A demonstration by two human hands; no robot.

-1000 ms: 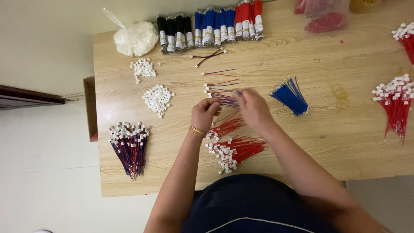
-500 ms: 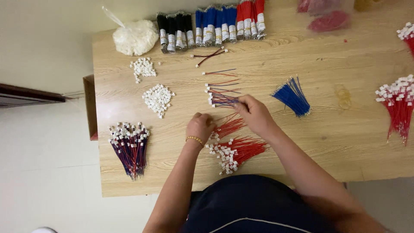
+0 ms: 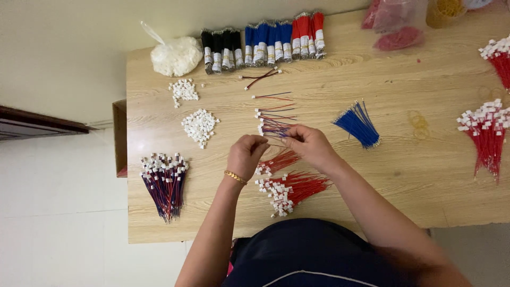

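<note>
My left hand and my right hand meet over the middle of the wooden table. Between their fingertips they pinch a thin wire with a small white connector. Just beyond the fingers lies a small row of red-and-blue wires with white plugs. Under my hands sits a pile of red wires with white connectors. A gold bracelet is on my left wrist.
A bundle of blue wires lies right of my hands. Two heaps of white connectors and a white bag are at left. Taped wire bundles line the far edge. A finished red-blue bunch sits near left; red bunches at right.
My left hand dropped down to the red wire pile, then came back up to meet my right hand. My right hand stayed close to the row of wires.
</note>
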